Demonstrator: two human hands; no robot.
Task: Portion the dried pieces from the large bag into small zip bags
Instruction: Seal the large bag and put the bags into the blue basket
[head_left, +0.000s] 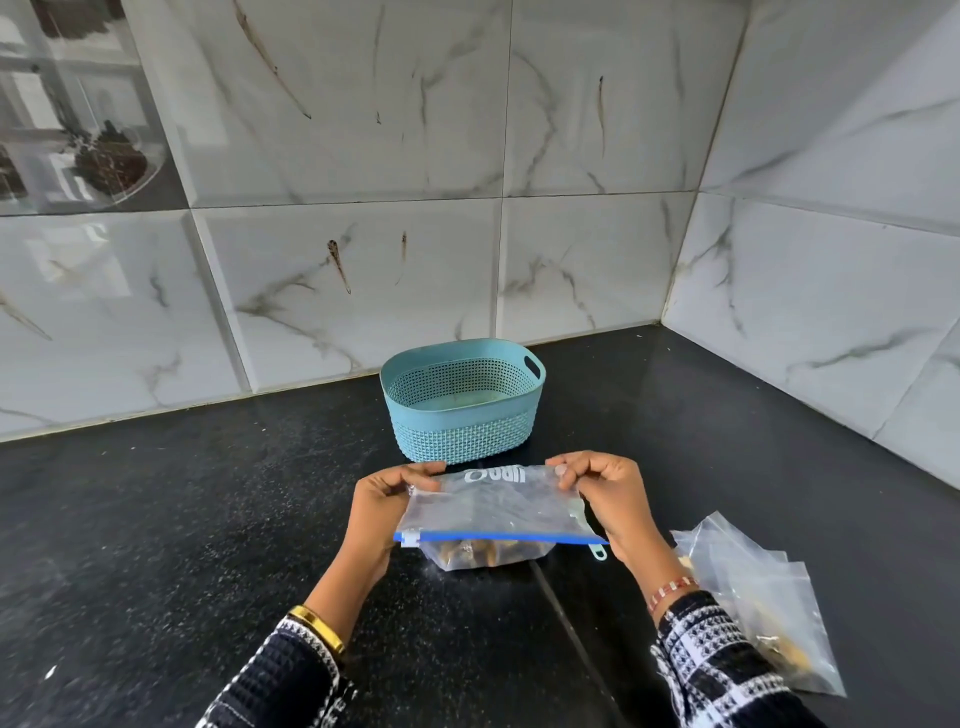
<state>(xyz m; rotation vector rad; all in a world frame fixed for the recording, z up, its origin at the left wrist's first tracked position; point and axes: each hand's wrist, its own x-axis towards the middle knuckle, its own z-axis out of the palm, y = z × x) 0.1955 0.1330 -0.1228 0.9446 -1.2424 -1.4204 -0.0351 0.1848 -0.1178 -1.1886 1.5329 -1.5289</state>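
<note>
Small bags (763, 603) beside right hand (610, 506); both it and left hand (382, 512) pinch zip bag (498, 506) before basket (462, 397).

One piece of print shows, and it sits on the clear zip bag (496, 506), a short white logo along the bag's far edge, between the fingertips of the two hands holding it. It faces away and reads upside down from here, so the letters cannot be made out with any certainty. Nothing readable appears on the blue basket (462, 400), on the loose bags (753, 597) at the right of the worktop, or on the wall tiles.
</note>
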